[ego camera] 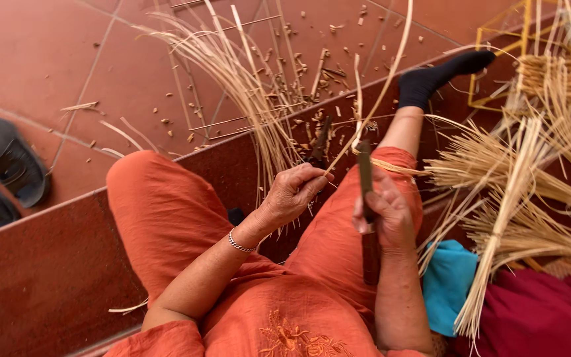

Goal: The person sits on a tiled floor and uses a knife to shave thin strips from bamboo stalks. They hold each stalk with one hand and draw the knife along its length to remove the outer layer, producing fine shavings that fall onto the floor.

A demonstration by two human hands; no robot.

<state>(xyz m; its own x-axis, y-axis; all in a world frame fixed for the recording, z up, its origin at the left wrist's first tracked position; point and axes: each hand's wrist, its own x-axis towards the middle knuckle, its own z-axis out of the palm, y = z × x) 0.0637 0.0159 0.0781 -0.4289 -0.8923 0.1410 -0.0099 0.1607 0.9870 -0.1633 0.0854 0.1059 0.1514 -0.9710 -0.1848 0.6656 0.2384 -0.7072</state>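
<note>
**Head view: knife and cane strip held over the lap**

Head camera looks down on a seated person in orange clothing, knees apart above a red tiled floor (41,59). The left hand (293,192) has its fingertips pinched together on a thin pale cane strip (391,63), which runs up and to the right from the pinch and out of the top of the picture. The right hand (386,215) is closed in a fist around the handle of a long knife (365,168), blade pointing up and away from the body, just beside the strip and close to the left fingertips.

A sheaf of loose cane strips (246,86) fans over the floor beyond the left knee, with shavings (312,86) scattered about it. Tied bundles of cane (517,192) lie to the right on a maroon cloth (536,311), next to a blue cloth (447,281) and a yellow wire frame (497,39). A pair of dark sandals (4,172) sits at far left.

The chief hazard, as I judge it, is how near the blade stands to the pinching fingers: a slip along the springy strip could carry the edge into them or down toward the thigh. Strips this thin may also split unevenly or snap if the blade twists. Whether the edge touches the strip at this moment I cannot tell.
</note>
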